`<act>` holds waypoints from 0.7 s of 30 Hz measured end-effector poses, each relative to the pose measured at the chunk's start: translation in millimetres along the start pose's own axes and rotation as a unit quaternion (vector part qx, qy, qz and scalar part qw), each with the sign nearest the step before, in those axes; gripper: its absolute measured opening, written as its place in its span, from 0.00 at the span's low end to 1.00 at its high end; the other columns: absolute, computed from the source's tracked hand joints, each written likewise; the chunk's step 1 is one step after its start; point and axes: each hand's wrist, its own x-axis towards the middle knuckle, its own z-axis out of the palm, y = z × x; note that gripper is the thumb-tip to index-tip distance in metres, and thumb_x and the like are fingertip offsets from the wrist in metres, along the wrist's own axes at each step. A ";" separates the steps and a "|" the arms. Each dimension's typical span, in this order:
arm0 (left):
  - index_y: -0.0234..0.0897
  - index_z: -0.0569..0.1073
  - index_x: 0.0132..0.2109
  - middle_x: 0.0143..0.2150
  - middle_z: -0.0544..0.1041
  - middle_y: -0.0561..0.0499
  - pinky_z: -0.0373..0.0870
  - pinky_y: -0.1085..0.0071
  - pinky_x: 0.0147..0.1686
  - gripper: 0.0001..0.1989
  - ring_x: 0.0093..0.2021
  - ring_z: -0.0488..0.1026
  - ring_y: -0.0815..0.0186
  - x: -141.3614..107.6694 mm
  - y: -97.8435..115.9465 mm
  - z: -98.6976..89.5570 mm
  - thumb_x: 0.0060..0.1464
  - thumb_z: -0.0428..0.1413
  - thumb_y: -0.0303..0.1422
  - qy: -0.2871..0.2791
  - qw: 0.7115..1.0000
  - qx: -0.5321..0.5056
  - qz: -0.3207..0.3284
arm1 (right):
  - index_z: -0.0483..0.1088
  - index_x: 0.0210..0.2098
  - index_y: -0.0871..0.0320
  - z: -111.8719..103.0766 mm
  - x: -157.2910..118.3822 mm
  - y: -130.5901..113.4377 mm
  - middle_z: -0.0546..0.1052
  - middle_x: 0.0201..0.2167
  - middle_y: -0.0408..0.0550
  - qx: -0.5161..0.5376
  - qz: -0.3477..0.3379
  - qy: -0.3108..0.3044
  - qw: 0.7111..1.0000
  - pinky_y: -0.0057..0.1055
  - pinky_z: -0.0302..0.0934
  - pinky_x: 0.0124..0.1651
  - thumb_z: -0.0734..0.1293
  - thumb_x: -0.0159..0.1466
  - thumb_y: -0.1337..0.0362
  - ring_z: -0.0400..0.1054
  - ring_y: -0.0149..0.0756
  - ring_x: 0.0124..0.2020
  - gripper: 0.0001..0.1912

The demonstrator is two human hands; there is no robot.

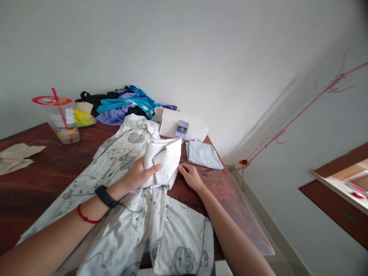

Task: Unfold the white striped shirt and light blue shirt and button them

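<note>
A folded white cloth with thin stripes (172, 159) is held up above the table. My left hand (143, 172) grips its left side, the thumb across the front and the other fingers hidden behind. At the cloth's right edge, my right hand (189, 175) has its fingers closed, thumb and forefinger touching the edge. Beneath and behind the striped cloth, a white garment with grey cartoon prints (115, 184) lies spread along the table and over its near edge. A folded light-blue cloth (203, 154) lies to the right of my hands.
A white box (184, 123) stands near the wall beside a heap of blue, purple and black clothes (126, 101). On the left are a plastic cup with a straw (64, 122), a yellow packet (84, 118) and beige cloth (18, 156). A pink rack (287, 126) leans at right.
</note>
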 end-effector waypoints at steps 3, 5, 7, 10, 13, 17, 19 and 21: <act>0.34 0.80 0.53 0.51 0.83 0.47 0.73 0.62 0.54 0.24 0.52 0.78 0.51 -0.5 2.2 0.9 0.54 0.64 0.45 0.005 1.000 -0.007 -0.013 | 0.76 0.35 0.58 -0.2 0.1 -1.4 0.78 0.32 0.47 -0.004 0.004 0.003 1.000 0.31 0.62 0.40 0.62 0.69 0.47 0.70 0.38 0.34 0.21; 0.34 0.79 0.52 0.51 0.83 0.47 0.72 0.62 0.55 0.24 0.53 0.77 0.51 -0.7 3.0 1.7 0.53 0.64 0.45 0.011 1.000 -0.002 -0.021 | 0.76 0.35 0.58 -0.5 0.0 -2.8 0.78 0.32 0.47 -0.006 0.006 0.003 1.000 0.31 0.62 0.40 0.62 0.69 0.47 0.70 0.38 0.34 0.21; 0.34 0.79 0.53 0.51 0.83 0.47 0.71 0.62 0.56 0.24 0.54 0.77 0.51 -1.2 3.3 2.5 0.54 0.63 0.45 0.004 1.000 0.014 -0.023 | 0.76 0.35 0.58 -0.9 -0.1 -4.1 0.79 0.32 0.47 -0.005 0.006 0.004 1.000 0.31 0.62 0.40 0.62 0.69 0.48 0.70 0.38 0.34 0.21; 0.35 0.78 0.54 0.53 0.82 0.47 0.70 0.61 0.58 0.23 0.55 0.77 0.52 -1.9 3.8 3.0 0.56 0.63 0.45 -0.009 0.999 0.029 -0.018 | 0.77 0.35 0.58 -1.6 0.0 -4.9 0.80 0.33 0.47 -0.007 0.001 0.006 1.000 0.31 0.61 0.40 0.62 0.69 0.50 0.70 0.38 0.34 0.20; 0.36 0.77 0.55 0.56 0.81 0.46 0.69 0.59 0.60 0.23 0.57 0.76 0.52 -2.0 4.9 2.8 0.56 0.62 0.44 -0.011 0.999 0.034 -0.014 | 0.77 0.34 0.58 -1.7 0.3 -4.5 0.79 0.33 0.46 -0.011 -0.007 0.010 1.000 0.30 0.60 0.39 0.62 0.70 0.52 0.70 0.37 0.33 0.19; 0.36 0.77 0.54 0.55 0.81 0.45 0.69 0.62 0.60 0.24 0.57 0.76 0.52 -1.8 8.0 3.2 0.55 0.63 0.46 -0.014 0.999 0.050 -0.008 | 0.77 0.33 0.58 -1.3 0.9 -3.4 0.80 0.32 0.46 -0.011 -0.019 0.018 1.000 0.30 0.59 0.38 0.62 0.70 0.54 0.70 0.36 0.33 0.18; 0.36 0.77 0.53 0.55 0.81 0.45 0.69 0.64 0.60 0.24 0.59 0.75 0.53 -1.9 9.7 4.3 0.54 0.64 0.47 -0.009 0.998 0.061 -0.005 | 0.78 0.34 0.58 -1.1 1.5 -2.9 0.80 0.32 0.46 -0.009 -0.027 0.023 0.999 0.30 0.58 0.37 0.62 0.69 0.54 0.70 0.36 0.32 0.18; 0.36 0.77 0.53 0.55 0.81 0.45 0.69 0.65 0.60 0.25 0.60 0.74 0.53 -2.0 10.7 5.4 0.54 0.63 0.48 -0.007 0.997 0.075 -0.010 | 0.78 0.34 0.58 -1.0 2.3 -2.4 0.80 0.32 0.46 -0.005 -0.033 0.028 0.999 0.30 0.58 0.37 0.62 0.69 0.55 0.70 0.37 0.32 0.18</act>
